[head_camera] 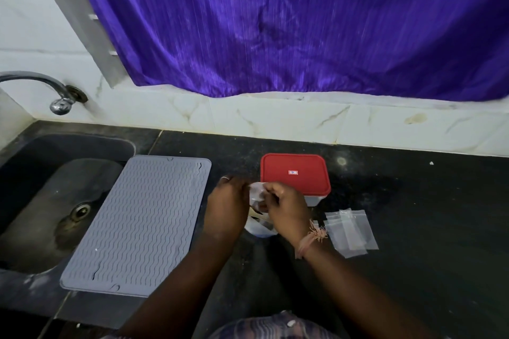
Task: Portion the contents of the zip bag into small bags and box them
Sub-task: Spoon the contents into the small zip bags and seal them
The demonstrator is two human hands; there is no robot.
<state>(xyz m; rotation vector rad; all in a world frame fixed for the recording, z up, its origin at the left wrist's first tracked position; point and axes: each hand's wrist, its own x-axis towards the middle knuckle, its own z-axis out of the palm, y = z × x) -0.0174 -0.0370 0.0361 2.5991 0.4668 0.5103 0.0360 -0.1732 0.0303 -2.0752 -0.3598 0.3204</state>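
Both hands, left hand point(228, 201) and right hand point(286, 206), pinch a small bag point(256, 195) over the zip bag point(260, 226), probably catching spills, with the shut box point(296, 176) at one o'clock and spare bags point(349, 228) at three.

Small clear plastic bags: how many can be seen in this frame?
At least 3: one pinched between the left hand and right hand, small clear plastic bag; two or more overlapping in a loose pile on the black counter beside the right wrist. Overlap hides the exact number.
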